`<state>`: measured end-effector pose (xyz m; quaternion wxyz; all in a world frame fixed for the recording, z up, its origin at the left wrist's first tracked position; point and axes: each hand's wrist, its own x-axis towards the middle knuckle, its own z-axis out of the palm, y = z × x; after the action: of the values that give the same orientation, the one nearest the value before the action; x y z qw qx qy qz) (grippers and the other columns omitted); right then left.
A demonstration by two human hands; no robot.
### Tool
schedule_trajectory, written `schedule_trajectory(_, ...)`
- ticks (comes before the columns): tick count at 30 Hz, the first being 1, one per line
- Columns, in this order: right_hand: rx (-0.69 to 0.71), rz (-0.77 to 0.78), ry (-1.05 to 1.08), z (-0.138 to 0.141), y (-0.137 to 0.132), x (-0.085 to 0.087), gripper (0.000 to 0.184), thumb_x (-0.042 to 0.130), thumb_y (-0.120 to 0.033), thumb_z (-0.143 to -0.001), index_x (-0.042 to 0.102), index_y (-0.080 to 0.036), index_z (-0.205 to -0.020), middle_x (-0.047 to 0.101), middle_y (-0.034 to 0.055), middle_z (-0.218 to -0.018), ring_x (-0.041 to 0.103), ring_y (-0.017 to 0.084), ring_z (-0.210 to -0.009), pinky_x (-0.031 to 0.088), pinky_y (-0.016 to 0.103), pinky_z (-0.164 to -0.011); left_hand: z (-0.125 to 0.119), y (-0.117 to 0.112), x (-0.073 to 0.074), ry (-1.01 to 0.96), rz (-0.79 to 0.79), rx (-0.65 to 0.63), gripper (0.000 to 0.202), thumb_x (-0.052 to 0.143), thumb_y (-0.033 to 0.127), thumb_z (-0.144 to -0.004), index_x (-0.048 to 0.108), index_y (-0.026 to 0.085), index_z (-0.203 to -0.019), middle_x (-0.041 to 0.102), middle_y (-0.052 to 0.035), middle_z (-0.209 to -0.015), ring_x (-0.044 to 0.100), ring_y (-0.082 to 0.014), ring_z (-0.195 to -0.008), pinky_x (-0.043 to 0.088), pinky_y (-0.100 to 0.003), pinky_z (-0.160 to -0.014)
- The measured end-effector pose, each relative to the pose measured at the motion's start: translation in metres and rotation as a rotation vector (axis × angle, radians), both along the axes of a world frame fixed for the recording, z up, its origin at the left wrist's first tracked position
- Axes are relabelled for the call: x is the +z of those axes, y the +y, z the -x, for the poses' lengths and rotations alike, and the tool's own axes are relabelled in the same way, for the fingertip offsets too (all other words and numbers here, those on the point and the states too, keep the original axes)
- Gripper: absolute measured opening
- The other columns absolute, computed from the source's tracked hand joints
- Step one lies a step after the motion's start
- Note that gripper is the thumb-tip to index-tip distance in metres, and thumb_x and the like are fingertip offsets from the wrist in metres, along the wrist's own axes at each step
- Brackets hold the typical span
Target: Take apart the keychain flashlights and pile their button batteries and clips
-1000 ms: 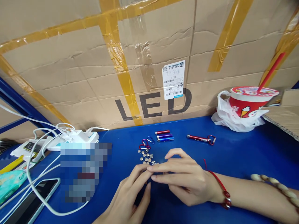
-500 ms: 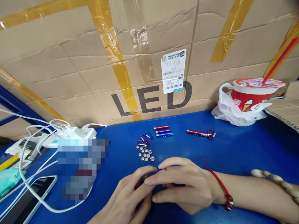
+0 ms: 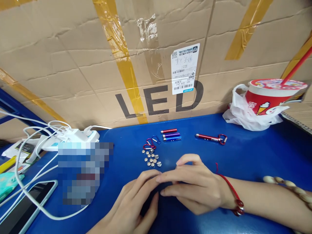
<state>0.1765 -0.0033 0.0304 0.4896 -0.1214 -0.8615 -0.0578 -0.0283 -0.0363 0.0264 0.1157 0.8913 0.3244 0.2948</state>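
Observation:
My left hand [image 3: 137, 196] is low in the middle, fingers curved forward and thumb apart from them. My right hand [image 3: 198, 183] reaches in from the right; its index fingertip touches the fingers of my left hand, and its thumb is apart below. No object shows in either hand. Just beyond the fingertips lie several small silver button cells [image 3: 151, 159]. Behind them are red carabiners [image 3: 148, 144] and a blue carabiner [image 3: 156, 139]. Red [image 3: 169, 131], purple [image 3: 172, 135] and blue [image 3: 173, 138] small pen-like torches lie side by side.
Farther right lies a red torch [image 3: 208, 137] with a red carabiner attached. A red cup [image 3: 263, 100] with a straw stands in a white bag. White cables, a power strip [image 3: 73, 139] and a phone [image 3: 29, 208] occupy the left. A cardboard box [image 3: 97, 81] backs the blue table.
My right hand has drawn slightly away from the left, and its fingers overlap the left fingers less. The small parts on the table lie as before; the view has shifted a little.

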Motion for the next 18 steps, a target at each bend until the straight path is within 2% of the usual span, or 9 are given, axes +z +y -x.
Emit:
schedule_trajectory(3, -0.029, 0.002, -0.057, -0.0004, 0.0021, -0.0031, 0.022, 0.046, -0.006, -0.079, 0.065, -0.016, -0.084, 0.067, 0.0032, -0.105, 0.06, 0.006, -0.076, 0.036, 0.028, -0.091, 0.0027, 0.0013, -0.0053, -0.063, 0.063, 0.069, 0.042, 0.043, 0.01, -0.086, 0.036, 0.022, -0.125, 0.055, -0.0086, -0.111, 0.057, -0.0125, -0.091, 0.051, -0.021, -0.075)
schedule_trajectory(6, -0.03, 0.017, -0.069, 0.0004, 0.0042, -0.0046, 0.02, 0.049, -0.007, -0.076, 0.065, -0.016, -0.084, 0.067, 0.0035, -0.102, 0.058, 0.008, -0.072, 0.036, 0.031, -0.092, 0.0045, 0.0028, -0.0082, -0.121, 0.099, 0.124, 0.052, 0.045, 0.011, -0.086, 0.026, 0.025, -0.133, 0.052, -0.0094, -0.112, 0.056, -0.0106, -0.078, 0.05, -0.019, -0.062)
schedule_trajectory(8, -0.012, 0.024, -0.064, 0.0015, 0.005, -0.0045, 0.019, 0.05, -0.007, -0.074, 0.065, -0.015, -0.084, 0.067, 0.0033, -0.096, 0.056, 0.008, -0.068, 0.036, 0.03, -0.095, 0.0044, 0.0028, -0.0073, -0.099, 0.066, 0.088, 0.058, 0.044, 0.009, -0.086, 0.023, 0.028, -0.137, 0.047, -0.0102, -0.121, 0.057, -0.0112, -0.084, 0.051, -0.02, -0.066)
schedule_trajectory(12, 0.011, 0.043, -0.043, 0.0032, 0.0056, -0.0039, 0.017, 0.051, -0.008, -0.071, 0.064, -0.013, -0.081, 0.065, 0.0036, -0.083, 0.056, 0.008, -0.067, 0.037, 0.028, -0.095, 0.0023, 0.0004, -0.0028, 0.053, -0.03, 0.028, 0.056, 0.038, 0.008, -0.088, 0.029, 0.031, -0.139, 0.042, -0.0082, -0.13, 0.056, -0.0115, -0.095, 0.049, -0.023, -0.084)
schedule_trajectory(18, 0.012, 0.067, -0.028, 0.0036, 0.0059, -0.0033, 0.021, 0.049, -0.008, -0.071, 0.061, -0.013, -0.087, 0.065, 0.003, -0.085, 0.058, 0.008, -0.07, 0.04, 0.027, -0.09, 0.0023, 0.002, -0.001, 0.114, -0.063, 0.004, 0.057, 0.038, 0.01, -0.089, 0.026, 0.027, -0.142, 0.044, -0.0087, -0.129, 0.057, -0.0102, -0.096, 0.049, -0.022, -0.087)
